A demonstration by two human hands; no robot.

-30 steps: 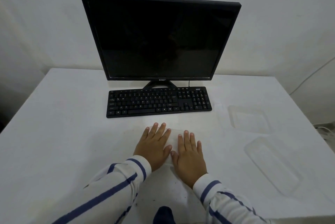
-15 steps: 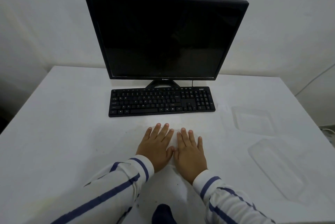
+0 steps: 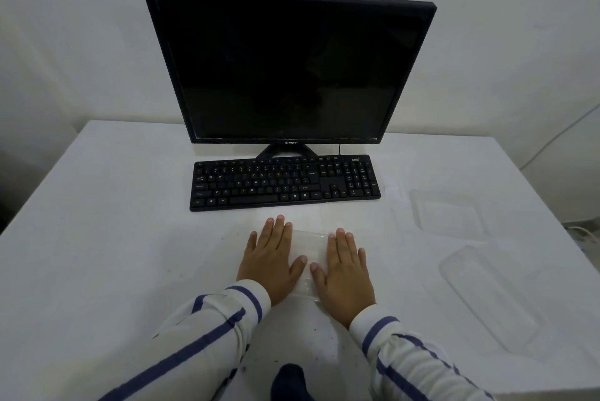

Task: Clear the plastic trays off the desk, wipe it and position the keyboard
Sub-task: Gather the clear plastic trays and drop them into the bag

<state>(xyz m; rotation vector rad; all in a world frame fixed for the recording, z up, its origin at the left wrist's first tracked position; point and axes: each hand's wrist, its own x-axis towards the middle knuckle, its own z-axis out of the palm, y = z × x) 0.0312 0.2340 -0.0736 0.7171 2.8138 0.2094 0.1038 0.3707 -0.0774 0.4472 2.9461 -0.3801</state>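
Note:
A clear plastic tray (image 3: 308,246) lies on the white desk (image 3: 113,238) between my hands. My left hand (image 3: 271,259) lies flat on its left side and my right hand (image 3: 345,266) lies flat on its right side, fingers straight, thumbs pointing inward over the tray. A black keyboard (image 3: 285,182) sits just beyond my fingertips, in front of the monitor. Two more clear trays lie to the right: a squarish tray (image 3: 449,214) and a long tray (image 3: 490,298) nearer the desk's right edge.
A black monitor (image 3: 289,66) with a dark screen stands at the back of the desk against a white wall. A white cable (image 3: 552,137) runs down at the far right. Small dark specks dot the desk near its front edge.
My hands have slid apart, left hand leftward and right hand rightward, uncovering the clear tray between them. The camera has tilted slightly.

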